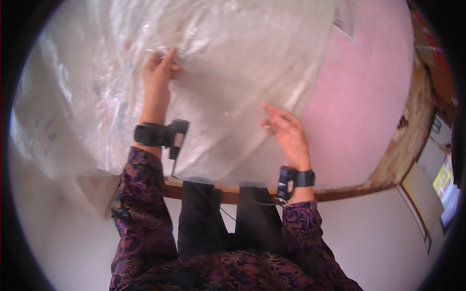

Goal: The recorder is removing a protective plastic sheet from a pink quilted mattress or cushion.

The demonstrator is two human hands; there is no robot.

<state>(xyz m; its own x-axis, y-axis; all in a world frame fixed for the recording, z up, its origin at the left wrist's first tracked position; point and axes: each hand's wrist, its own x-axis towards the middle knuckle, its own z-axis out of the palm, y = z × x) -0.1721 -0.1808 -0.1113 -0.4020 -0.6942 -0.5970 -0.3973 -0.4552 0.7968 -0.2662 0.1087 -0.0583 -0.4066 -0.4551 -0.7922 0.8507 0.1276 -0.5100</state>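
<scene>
A large translucent plastic sheet (pixel 225 120) lies wrinkled and shiny over much of the table, with blurred coloured marks showing at its left part. My left hand (pixel 158 71) pinches a fold of this sheet between thumb and fingers, at the upper middle. Lower and to the right, my right hand (pixel 287 131) is over the sheet near its right edge, fingers slightly apart and nothing visible in them. Beyond that edge spreads a smooth pink sheet (pixel 349 127), whose material I cannot tell. A printed piece (pixel 344 22) with a pointed corner lies at the top right, partly cut off.
The wooden table edge (pixel 386 165) curves along the right and front, close to my legs (pixel 204 218). A black strapped device sits on each wrist, the left one (pixel 160 134) and the right one (pixel 295 180). A pale box-like object (pixel 96 192) stands at the lower left.
</scene>
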